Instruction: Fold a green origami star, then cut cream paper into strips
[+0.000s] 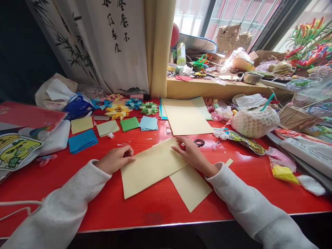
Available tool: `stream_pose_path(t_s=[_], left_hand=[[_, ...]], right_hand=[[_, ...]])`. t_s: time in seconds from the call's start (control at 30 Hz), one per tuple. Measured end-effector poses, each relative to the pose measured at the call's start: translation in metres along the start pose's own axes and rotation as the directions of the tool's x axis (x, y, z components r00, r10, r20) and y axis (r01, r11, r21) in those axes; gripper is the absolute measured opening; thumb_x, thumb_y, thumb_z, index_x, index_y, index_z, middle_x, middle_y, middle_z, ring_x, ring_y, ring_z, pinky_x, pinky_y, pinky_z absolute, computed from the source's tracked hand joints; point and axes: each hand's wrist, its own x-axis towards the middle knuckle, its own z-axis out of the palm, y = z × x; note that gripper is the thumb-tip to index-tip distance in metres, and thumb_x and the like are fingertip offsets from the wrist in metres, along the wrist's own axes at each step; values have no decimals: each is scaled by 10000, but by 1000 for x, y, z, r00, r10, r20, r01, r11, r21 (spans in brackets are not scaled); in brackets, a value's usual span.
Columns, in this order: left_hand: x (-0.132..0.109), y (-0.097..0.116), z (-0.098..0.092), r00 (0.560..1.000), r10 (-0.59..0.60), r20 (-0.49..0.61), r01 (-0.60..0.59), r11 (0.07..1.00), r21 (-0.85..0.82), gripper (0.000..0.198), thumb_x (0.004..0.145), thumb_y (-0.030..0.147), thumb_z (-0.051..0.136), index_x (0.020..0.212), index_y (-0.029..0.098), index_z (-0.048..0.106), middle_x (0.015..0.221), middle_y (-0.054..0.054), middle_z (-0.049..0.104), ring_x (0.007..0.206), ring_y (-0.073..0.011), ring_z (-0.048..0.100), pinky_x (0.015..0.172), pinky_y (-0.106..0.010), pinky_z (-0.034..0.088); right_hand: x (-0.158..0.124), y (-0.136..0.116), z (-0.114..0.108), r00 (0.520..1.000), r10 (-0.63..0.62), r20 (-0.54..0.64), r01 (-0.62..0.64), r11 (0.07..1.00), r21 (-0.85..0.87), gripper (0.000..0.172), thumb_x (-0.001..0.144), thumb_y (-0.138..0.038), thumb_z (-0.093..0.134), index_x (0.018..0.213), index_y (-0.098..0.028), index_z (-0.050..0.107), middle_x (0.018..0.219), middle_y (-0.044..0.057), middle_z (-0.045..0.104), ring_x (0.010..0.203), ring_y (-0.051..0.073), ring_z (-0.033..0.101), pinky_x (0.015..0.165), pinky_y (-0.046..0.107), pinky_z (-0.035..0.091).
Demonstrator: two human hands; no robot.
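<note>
A pale yellow strip of paper (153, 166) lies tilted in front of me. My left hand (115, 159) is closed at its upper left corner, with the thumb and curled fingertips pinching the edge. At the upper right end my right hand (192, 154) grips the same paper, thumb on the near face and fingers over the top edge. A second pale yellow piece of paper (192, 188) lies beneath it on the red table. Just behind my right hand shows a black ring-shaped handle (199, 142), partly hidden, probably of scissors.
Large cream sheets (190, 117) are stacked behind. Small paper stacks, such as the blue one (83, 141) and the green one (129, 124), stand left of them, near folded paper stars (118, 111). A net-wrapped fruit with a straw (255, 121) is at right. The table's front edge (155, 226) runs near me.
</note>
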Motion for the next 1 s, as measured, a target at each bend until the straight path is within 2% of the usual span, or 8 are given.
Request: stream_pose_path(t_s=[0.1,0.27,0.33,0.4,0.47,0.63,0.8,1.0], left_hand=[[0,2,-1,997,-8,-78,-3,991,-133,234,705,428,512,705,197,481,718,6,542,680,-150,504,581,-251,390],[0,7,-4,958,-56,-282,-50,934,-354,318,645,432,600,845,197,527,853,-15,559,807,-166,534,673,-259,437],[1,8,-5,952,-115,-283,-23,897,-442,368,618,446,624,877,200,535,867,-16,579,818,-177,548,662,-260,450],[2,7,-7,960,-152,-237,13,865,-501,378,612,462,626,871,196,561,855,-18,607,789,-178,561,620,-250,456],[3,5,-7,963,-156,-219,23,860,-509,370,615,472,622,846,186,592,825,-20,625,737,-169,561,583,-238,451],[3,2,-5,943,-134,-304,-28,880,-474,358,616,476,623,815,178,617,765,-9,621,648,-134,531,541,-214,427],[3,2,-5,914,-137,-382,-70,874,-481,333,611,481,623,764,184,627,746,-4,626,715,-150,552,620,-228,443],[0,5,-6,905,-143,-400,-101,842,-530,319,610,442,642,781,175,614,766,-24,620,760,-177,558,670,-264,455]], right_hand=[[0,-2,-4,994,111,-10,-107,978,181,355,785,-416,477,1067,-202,502,910,50,574,810,172,531,709,298,419],[-1,-7,-8,979,200,24,-186,848,496,292,785,-445,454,754,-177,565,697,16,552,641,140,499,566,253,404],[-1,-8,-10,973,229,-27,-172,799,576,267,777,-422,479,686,-178,535,659,5,523,618,127,478,549,242,395],[-1,-9,-11,967,246,-68,-147,756,638,236,778,-393,490,673,-183,515,667,0,508,624,122,471,566,242,402],[-1,-9,-13,965,252,-79,-135,729,671,209,783,-381,485,709,-189,521,708,7,519,655,128,479,605,256,417],[-1,-9,-13,962,262,-72,-151,734,662,218,779,-399,483,720,-193,522,708,9,521,665,135,484,628,270,428],[-2,-9,-10,965,253,-67,-142,721,678,215,778,-373,499,674,-184,493,689,-7,486,640,115,459,582,240,393],[-2,-12,-10,964,256,-70,-140,716,684,229,769,-381,503,656,-185,467,675,-8,462,630,115,441,574,244,384]])
